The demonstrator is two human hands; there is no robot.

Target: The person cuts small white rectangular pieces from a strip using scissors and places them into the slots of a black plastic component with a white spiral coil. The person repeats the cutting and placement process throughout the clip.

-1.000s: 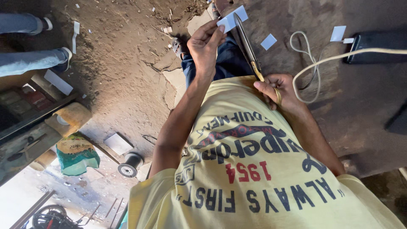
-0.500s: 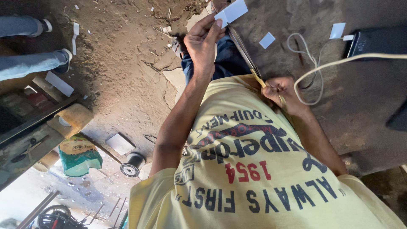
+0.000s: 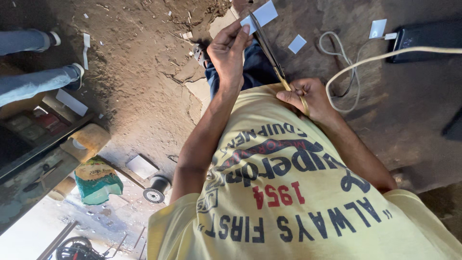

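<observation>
We see one head view, looking steeply down our chest, close above the left hand [image 3: 228, 55] and right hand [image 3: 308, 98].

A piece of card [image 3: 260, 15] sits at the far middle of the scene, pinched by the left hand [image 3: 230, 53], with the scissors [image 3: 270, 53] crossing just right of it and running back to the right hand [image 3: 310, 98]. Two smaller card pieces [image 3: 297, 44] lie on the ground to the right, beside a looped cable [image 3: 346, 72]. Far left, another person's feet [image 3: 72, 77] stand; a bag [image 3: 96, 180] lies near left.
</observation>
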